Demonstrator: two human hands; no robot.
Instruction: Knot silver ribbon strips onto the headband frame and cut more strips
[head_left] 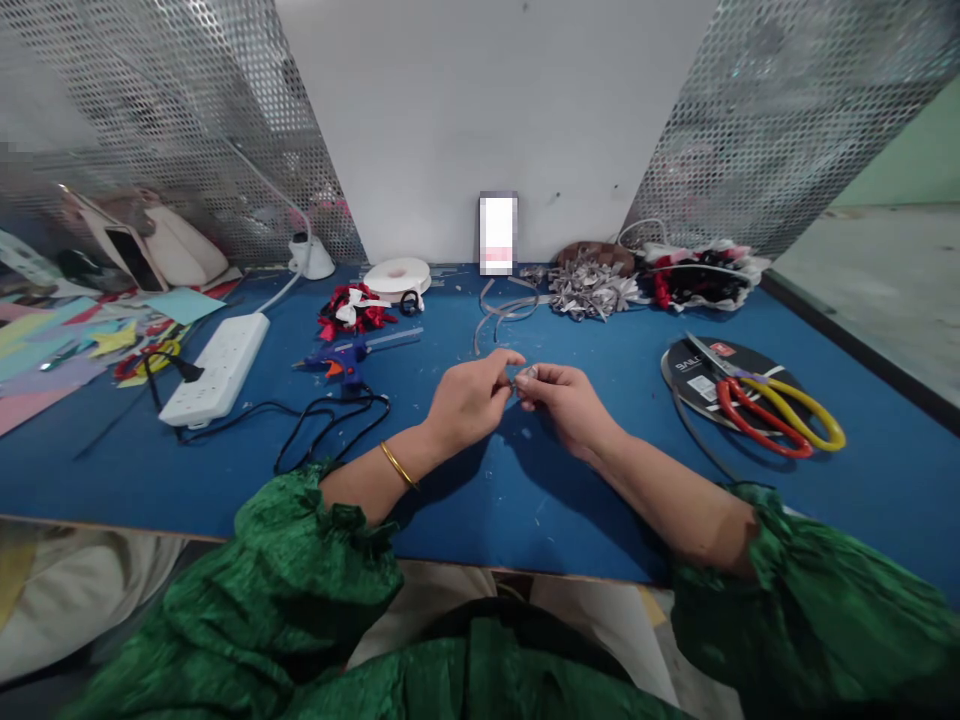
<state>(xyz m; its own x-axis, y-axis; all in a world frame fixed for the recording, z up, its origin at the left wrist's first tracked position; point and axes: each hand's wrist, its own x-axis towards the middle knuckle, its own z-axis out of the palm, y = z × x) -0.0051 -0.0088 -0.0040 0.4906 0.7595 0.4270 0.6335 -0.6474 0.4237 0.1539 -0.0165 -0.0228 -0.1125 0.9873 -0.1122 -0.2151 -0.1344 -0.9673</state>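
Over the middle of the blue table, my left hand (469,400) and my right hand (561,392) meet at their fingertips. Between them is a small grey ribbon piece (529,371), mostly hidden by the fingers. Both hands are closed in a pinch on it. Just beyond the hands, loose grey ribbon strips (501,312) curl on the table. A pile of grey ribbon bows (592,288) lies farther back to the right.
Left of my hands are a blue glue gun (335,362), red and black bows (354,312), a white ribbon spool (397,277) and a power strip (217,370). On the right, scissors (776,400) rest on a black spool (694,375). A phone (498,233) stands upright behind.
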